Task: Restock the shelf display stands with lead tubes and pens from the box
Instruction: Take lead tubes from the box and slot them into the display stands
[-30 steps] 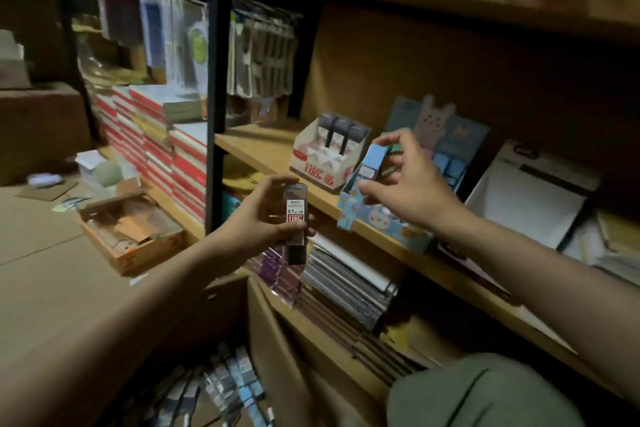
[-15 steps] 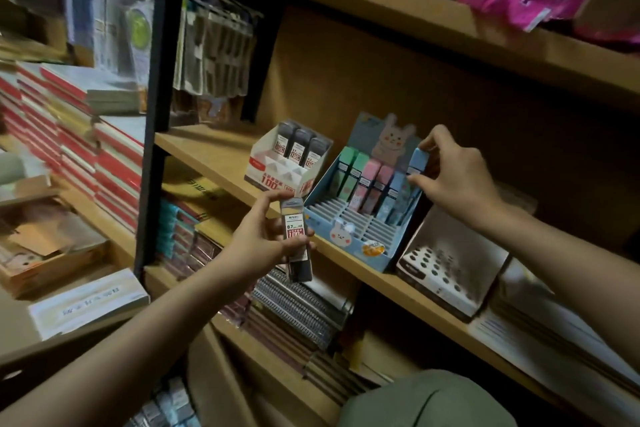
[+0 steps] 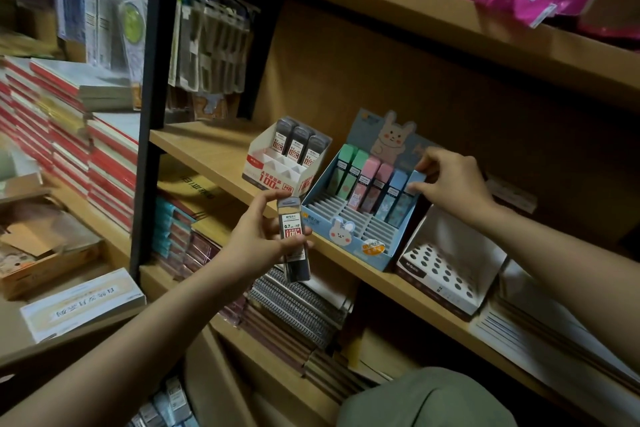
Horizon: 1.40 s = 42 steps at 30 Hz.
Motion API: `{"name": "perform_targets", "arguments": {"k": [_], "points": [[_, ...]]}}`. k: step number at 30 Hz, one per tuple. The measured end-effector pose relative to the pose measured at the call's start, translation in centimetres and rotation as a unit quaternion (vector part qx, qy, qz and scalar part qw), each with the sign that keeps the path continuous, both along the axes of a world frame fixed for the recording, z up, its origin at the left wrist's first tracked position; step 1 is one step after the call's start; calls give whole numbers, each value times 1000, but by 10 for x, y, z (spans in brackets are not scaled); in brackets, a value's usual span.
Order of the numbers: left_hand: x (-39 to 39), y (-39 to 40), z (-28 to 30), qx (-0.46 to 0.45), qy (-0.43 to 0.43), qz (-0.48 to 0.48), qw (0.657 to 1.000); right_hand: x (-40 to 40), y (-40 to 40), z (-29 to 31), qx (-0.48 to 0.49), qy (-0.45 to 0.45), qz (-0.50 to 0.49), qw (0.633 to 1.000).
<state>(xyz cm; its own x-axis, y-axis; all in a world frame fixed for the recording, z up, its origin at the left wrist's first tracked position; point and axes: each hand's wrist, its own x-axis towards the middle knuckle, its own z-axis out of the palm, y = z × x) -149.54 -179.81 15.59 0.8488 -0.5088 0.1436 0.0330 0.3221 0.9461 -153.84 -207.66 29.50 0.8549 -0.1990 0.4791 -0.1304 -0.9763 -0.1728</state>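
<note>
A dark lead tube (image 3: 294, 239) hangs upright in front of the shelf (image 3: 207, 149), pinched by the left hand (image 3: 256, 243), fingers clamped on its sides. The right hand (image 3: 450, 180) pinches a blue tube (image 3: 414, 180) at the right end of the back row in the blue bunny stand (image 3: 346, 236). Just left stands a white stand (image 3: 273, 177) with three dark tubes.
</note>
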Motion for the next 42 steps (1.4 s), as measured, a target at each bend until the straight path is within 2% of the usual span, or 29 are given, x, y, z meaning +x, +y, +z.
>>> {"name": "perform_targets", "arguments": {"k": [12,21,29,32,33,37,42], "points": [[-6,4,-1,0,4,27,1000,4,-1,-9,31,-7,-17,999],[-3,2,-2,-8,20,35,999,5,-4,-12,-106,6,-54,993],[2,4,0,22,-20,70,997,5,-4,-16,-126,-1,-74,989],[4,7,2,20,-33,80,996,4,19,-14,-63,-101,22,993],[4,8,3,20,-36,83,996,5,34,-15,-19,-96,69,993],[10,18,11,35,-58,86,994,16,108,-27,125,48,202,970],[20,33,19,63,-97,75,990,39,158,-31,151,32,250,956]]}}
